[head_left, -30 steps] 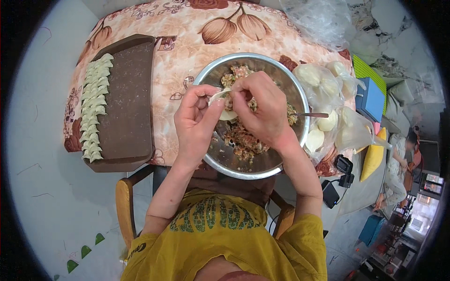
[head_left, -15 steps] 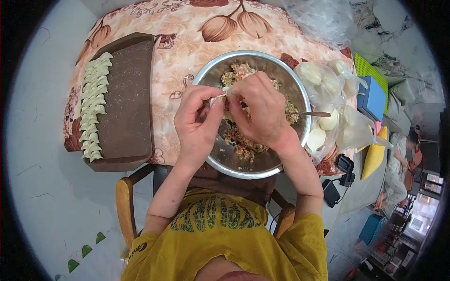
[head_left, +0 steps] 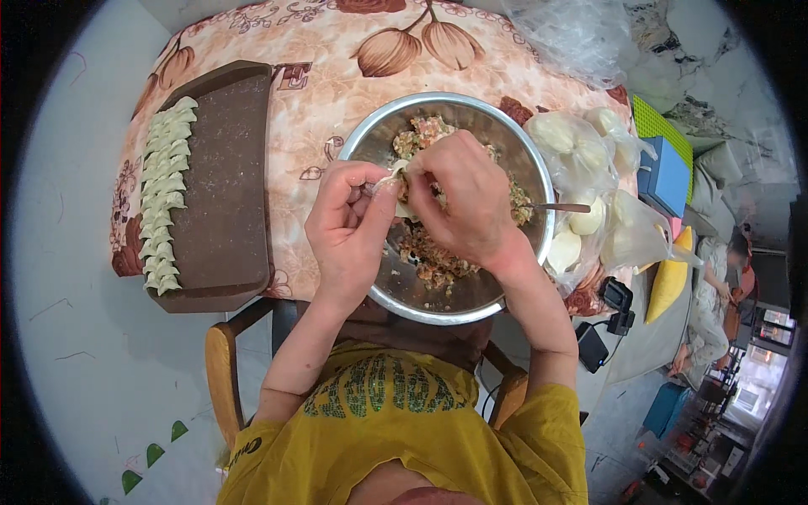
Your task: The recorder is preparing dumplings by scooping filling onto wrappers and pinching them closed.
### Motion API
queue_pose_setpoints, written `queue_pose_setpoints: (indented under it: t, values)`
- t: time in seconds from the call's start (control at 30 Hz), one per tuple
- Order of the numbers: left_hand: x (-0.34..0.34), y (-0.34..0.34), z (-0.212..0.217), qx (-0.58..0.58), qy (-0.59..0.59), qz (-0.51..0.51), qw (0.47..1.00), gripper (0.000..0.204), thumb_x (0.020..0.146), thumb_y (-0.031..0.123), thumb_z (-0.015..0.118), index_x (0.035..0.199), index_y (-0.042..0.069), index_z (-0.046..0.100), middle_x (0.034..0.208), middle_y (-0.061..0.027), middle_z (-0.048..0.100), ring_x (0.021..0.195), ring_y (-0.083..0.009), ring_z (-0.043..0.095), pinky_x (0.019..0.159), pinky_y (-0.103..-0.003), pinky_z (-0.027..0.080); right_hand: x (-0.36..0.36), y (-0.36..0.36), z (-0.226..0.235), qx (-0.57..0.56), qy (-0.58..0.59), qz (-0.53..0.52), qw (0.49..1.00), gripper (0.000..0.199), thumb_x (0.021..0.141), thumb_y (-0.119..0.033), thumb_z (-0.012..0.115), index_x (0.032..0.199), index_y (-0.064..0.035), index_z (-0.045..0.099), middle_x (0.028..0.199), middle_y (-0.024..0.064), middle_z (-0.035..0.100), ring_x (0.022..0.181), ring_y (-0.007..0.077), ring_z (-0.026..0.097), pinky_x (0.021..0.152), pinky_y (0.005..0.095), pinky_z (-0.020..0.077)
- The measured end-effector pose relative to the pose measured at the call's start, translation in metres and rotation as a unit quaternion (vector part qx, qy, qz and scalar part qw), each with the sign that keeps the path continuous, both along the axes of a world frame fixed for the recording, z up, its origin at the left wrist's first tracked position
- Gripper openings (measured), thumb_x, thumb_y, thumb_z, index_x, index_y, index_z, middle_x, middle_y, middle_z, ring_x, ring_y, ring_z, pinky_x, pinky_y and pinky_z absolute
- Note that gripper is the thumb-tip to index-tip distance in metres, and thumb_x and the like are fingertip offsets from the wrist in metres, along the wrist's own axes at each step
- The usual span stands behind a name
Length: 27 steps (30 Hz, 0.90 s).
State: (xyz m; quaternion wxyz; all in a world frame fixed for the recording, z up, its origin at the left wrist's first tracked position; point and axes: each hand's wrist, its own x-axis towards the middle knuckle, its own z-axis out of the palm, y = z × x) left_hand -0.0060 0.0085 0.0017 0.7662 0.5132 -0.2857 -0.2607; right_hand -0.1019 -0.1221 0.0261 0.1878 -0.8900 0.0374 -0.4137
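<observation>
Over the steel bowl (head_left: 446, 317), my two hands are pinching one pale dumpling (head_left: 396, 175). The thumb and forefinger of my left hand (head_left: 347, 231) grip one end of it, while its other fingers are curled. My right hand (head_left: 463, 198) has its fingers closed on the opposite side and hides much of the dumpling. Below them, chunky minced filling (head_left: 431, 263) lies in the bowl. A spoon (head_left: 562, 207) rests in the filling with its handle across the right rim. To the left, a brown tray (head_left: 225, 177) holds a column of pleated dumplings (head_left: 166, 198) along its left side.
Right of the bowl are clear plastic bags (head_left: 619, 240) with pale dough rounds (head_left: 587, 220). More crumpled plastic (head_left: 572, 38) lies at the far right. A blue box (head_left: 662, 178), a yellow object (head_left: 669, 282) and black devices (head_left: 592, 347) are farther right. Another person sits beyond.
My hands have stayed over the bowl, with the fingers shifted slightly along the dumpling. More of its edge shows between them now. The whole view has moved a little.
</observation>
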Motion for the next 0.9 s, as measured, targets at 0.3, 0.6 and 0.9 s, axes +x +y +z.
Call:
queue_pose_setpoints:
  t: [0.3,0.6,0.9]
  values:
    - [0.005,-0.0005,-0.001,0.016,-0.198,0.056,0.978,0.014,0.091,-0.004,0.069,0.104,0.003,0.068,0.102,-0.0016,0.058,0.077,-0.0041,0.049,0.066,-0.019,0.04,-0.0015,0.0041,0.0015,-0.016,0.002,0.013,1.0,0.031,0.071,0.002,0.073,0.099,-0.0035,0.06,0.087,0.0117,0.06,0.078,0.0314,0.061,0.068,0.0403,0.0535]
    - [-0.0019,-0.0008,0.0033,-0.026,-0.023,0.007,0.999,0.017,0.093,-0.008,0.066,0.107,0.0,0.064,0.108,-0.0023,0.055,0.082,-0.0028,0.054,0.07,-0.019,0.045,-0.0027,-0.0047,0.0015,0.009,-0.004,0.012,1.0,0.026,0.071,0.003,0.073,0.093,-0.0034,0.06,0.081,0.0115,0.058,0.076,0.0311,0.06,0.066,0.0402,0.0507]
    - [0.0038,0.0012,-0.001,0.029,-0.168,0.046,0.984,0.016,0.091,-0.009,0.067,0.104,0.0,0.066,0.104,-0.0044,0.058,0.081,-0.0066,0.056,0.068,-0.02,0.047,-0.0042,0.003,0.0034,-0.051,0.028,-0.005,0.998,0.03,0.071,0.0,0.073,0.098,-0.0039,0.06,0.086,0.0098,0.058,0.077,0.0303,0.06,0.062,0.0382,0.0522]
